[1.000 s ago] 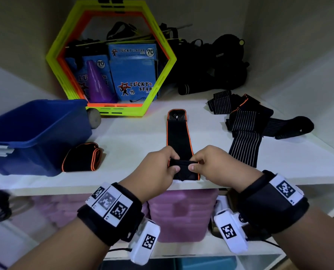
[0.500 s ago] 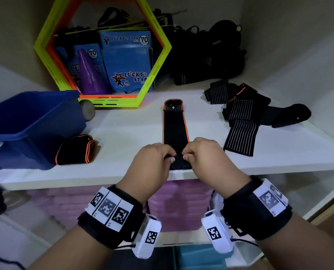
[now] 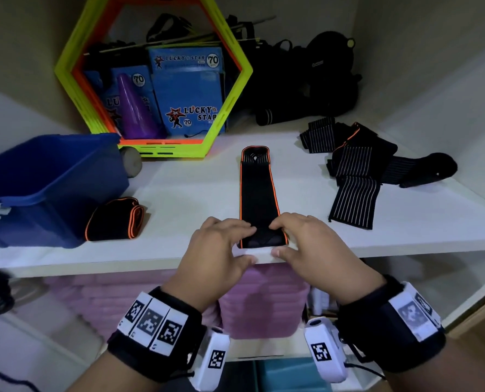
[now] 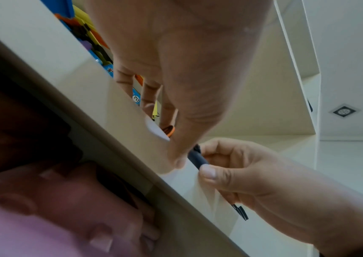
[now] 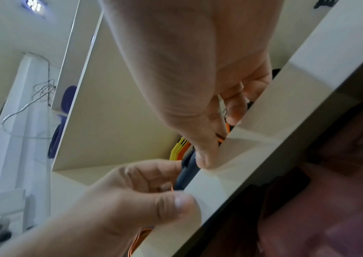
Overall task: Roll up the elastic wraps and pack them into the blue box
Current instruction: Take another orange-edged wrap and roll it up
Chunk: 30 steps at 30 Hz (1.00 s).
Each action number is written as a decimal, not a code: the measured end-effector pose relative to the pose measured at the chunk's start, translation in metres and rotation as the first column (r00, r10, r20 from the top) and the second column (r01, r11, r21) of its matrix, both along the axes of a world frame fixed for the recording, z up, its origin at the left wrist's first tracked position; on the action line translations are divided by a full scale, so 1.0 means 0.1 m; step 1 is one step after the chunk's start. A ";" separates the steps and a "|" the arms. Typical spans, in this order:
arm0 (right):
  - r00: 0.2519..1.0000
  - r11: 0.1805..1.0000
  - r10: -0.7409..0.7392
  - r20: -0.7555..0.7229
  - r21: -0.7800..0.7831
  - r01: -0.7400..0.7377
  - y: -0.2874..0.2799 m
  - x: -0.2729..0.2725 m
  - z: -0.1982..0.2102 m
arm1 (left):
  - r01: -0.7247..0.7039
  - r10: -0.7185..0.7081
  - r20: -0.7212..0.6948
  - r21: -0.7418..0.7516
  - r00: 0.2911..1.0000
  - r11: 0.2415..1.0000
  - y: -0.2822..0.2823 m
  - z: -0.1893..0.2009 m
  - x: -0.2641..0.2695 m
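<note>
Black elastic wrap with orange edging (image 3: 258,193) lies flat on the white shelf (image 3: 184,193), running from the near edge toward the far wall. From the head camera, the left hand (image 3: 218,250) and right hand (image 3: 312,244) curl fingers over its near end, thumbs at the shelf edge. A rolled black-and-orange wrap (image 3: 114,219) sits left, just beside the blue plastic box (image 3: 46,188); striped black wraps (image 3: 354,176) lie right. Both wrist views show each thumb and fingers pinching the folded dark end (image 4: 195,158).
</note>
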State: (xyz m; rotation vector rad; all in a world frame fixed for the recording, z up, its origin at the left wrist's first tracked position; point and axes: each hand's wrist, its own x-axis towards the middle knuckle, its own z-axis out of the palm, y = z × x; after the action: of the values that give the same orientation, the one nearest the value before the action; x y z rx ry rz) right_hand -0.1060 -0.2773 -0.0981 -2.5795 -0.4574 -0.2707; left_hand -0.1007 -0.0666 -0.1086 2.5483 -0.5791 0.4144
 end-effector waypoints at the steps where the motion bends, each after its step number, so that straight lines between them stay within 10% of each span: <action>1: 1.000 0.999 0.000 -0.005 0.033 0.000 -0.01 0.01 -0.01 | -0.004 0.003 -0.016 -0.028 1.000 1.000 0.01 0.00 -0.01; 18: 0.983 0.944 -0.182 -0.031 0.274 0.184 0.14 0.08 -0.01 | -0.256 0.177 -0.219 -0.417 0.960 0.872 -0.14 0.13 0.01; 30: 0.977 0.974 -0.211 0.038 0.095 0.206 0.20 0.02 0.05 | -0.222 0.209 -0.122 -0.108 0.970 0.969 -0.21 0.28 0.06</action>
State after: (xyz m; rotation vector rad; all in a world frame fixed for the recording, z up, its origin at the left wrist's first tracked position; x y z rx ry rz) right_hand -0.1038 -0.2575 -0.0926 -2.5379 -0.1851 -0.4166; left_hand -0.0949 -0.0872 -0.0810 2.5065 -0.2289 0.3690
